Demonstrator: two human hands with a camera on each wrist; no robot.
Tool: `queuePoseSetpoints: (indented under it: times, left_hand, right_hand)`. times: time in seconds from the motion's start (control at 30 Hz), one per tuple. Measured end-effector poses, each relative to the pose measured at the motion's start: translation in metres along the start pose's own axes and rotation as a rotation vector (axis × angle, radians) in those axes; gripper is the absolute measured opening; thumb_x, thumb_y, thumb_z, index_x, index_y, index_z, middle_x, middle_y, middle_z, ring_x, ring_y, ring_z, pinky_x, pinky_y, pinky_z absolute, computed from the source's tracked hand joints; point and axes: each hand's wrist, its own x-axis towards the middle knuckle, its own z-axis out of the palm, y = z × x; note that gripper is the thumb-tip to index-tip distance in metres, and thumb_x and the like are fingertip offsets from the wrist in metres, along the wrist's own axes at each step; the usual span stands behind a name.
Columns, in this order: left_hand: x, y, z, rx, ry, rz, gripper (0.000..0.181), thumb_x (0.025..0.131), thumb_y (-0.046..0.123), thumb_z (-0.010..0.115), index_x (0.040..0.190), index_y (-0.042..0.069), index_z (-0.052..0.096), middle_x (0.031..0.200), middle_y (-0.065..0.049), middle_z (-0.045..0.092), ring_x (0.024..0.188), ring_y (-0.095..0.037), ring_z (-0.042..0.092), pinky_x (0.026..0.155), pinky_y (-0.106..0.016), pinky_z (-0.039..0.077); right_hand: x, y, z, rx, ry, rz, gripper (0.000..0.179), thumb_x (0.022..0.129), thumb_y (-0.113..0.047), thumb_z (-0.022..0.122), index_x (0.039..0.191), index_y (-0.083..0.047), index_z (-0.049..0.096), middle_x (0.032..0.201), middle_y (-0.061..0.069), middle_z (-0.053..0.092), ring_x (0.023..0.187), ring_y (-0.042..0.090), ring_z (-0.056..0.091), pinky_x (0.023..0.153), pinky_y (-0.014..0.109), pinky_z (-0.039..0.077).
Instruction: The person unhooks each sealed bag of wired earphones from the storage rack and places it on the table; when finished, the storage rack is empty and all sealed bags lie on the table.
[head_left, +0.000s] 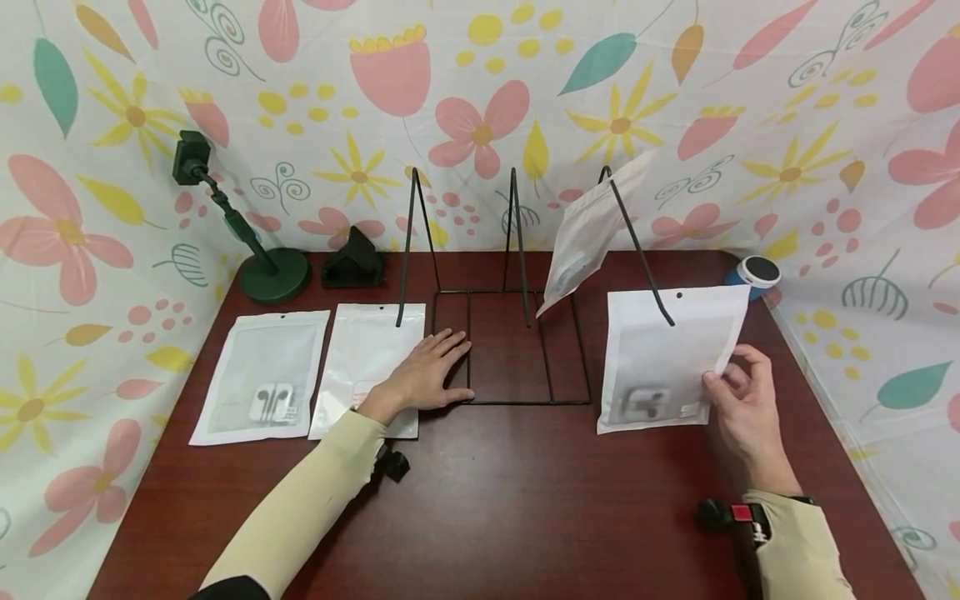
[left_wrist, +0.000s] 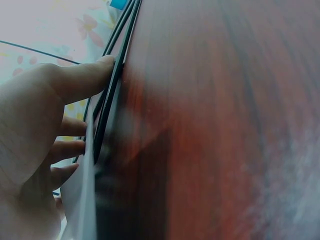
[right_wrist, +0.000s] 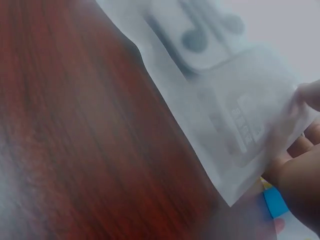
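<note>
Well left of the rack [head_left: 521,250], the left pouch [head_left: 253,354] lies flat on the desk [head_left: 480,500], its clear face up so that the earphones [head_left: 273,403] inside show. Behind it and left of the rack's back stands a green stand [head_left: 275,275], its wide round foot presumably there for balance; a black holder [head_left: 352,260] sits between that and the rack. Just beside the rack's left side the second pouch [head_left: 363,342] lies flat, partly covered by the left hand [head_left: 420,367] — fingers spread and straight, grasping nothing, resting on the rack's base wire, likely to brace the light frame. On the rack's right prong a hung pouch [head_left: 588,229] slants, its top up near the prong's upper bend. Right of the rack's base, the right pouch [head_left: 660,362] has its hole just beside that prong's tip; whether the tip passes through I cannot tell. The right hand [head_left: 750,408] pinches its right edge between thumb and curled fingers — probably an edge hold to leave the hole unobstructed. At the desk's back, well right of the rack, is a blue can [head_left: 756,273].
</note>
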Motion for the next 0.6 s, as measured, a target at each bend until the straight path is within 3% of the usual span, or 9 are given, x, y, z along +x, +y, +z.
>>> queuePoseSetpoints:
  times: [0.33, 0.6]
  left_hand:
    - [0.002, 0.001, 0.000, 0.006, 0.002, 0.006, 0.086, 0.090, 0.060, 0.057, 0.155, 0.011, 0.028, 0.162, -0.009, 0.022, 0.150, -0.031, 0.014, 0.122, -0.047, 0.014]
    - [0.002, 0.000, 0.002, 0.011, 0.001, 0.000, 0.086, 0.090, 0.061, 0.056, 0.155, 0.012, 0.028, 0.162, -0.008, 0.022, 0.150, -0.031, 0.014, 0.122, -0.047, 0.014]
  right_hand:
    - [0.009, 0.005, -0.008, -0.073, 0.046, 0.108, 0.049, 0.090, 0.020, 0.049, 0.127, -0.011, 0.038, 0.092, 0.004, 0.066, 0.075, 0.009, 0.066, 0.063, 0.018, 0.052]
    - [0.018, 0.006, -0.009, -0.330, 0.040, 0.197, 0.053, 0.088, 0.019, 0.051, 0.127, -0.015, 0.036, 0.089, -0.003, 0.063, 0.075, 0.002, 0.064, 0.064, 0.014, 0.051]
